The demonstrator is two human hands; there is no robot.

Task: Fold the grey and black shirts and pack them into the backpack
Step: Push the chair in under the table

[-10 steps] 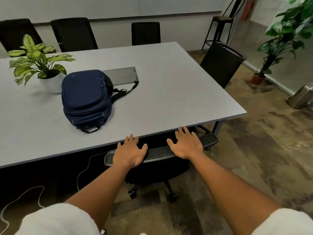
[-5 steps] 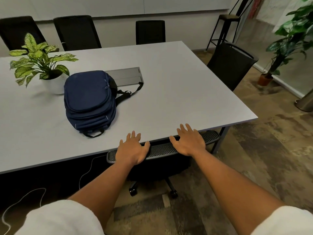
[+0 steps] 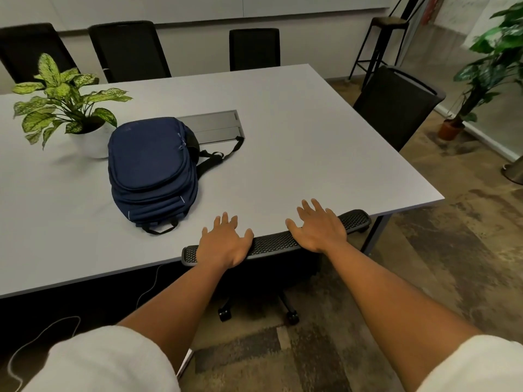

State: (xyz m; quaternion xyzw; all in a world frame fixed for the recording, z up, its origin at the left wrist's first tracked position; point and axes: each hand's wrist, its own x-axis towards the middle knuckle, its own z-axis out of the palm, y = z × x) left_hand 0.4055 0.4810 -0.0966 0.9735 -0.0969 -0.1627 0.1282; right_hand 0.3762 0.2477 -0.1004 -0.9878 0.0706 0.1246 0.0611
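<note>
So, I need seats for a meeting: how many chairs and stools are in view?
6: three chairs behind the table, one at its right side, one under both hands, plus a stool. Others may be hidden.

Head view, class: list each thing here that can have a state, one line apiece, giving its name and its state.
backpack: lying flat on the table, zipped shut.
left hand: open, fingers spread, resting on the chair back.
right hand: open, fingers spread, resting on the chair back.
chair: pushed in under the table edge.
table: no shirts on it.
potted plant: upright, beside the backpack.
</note>
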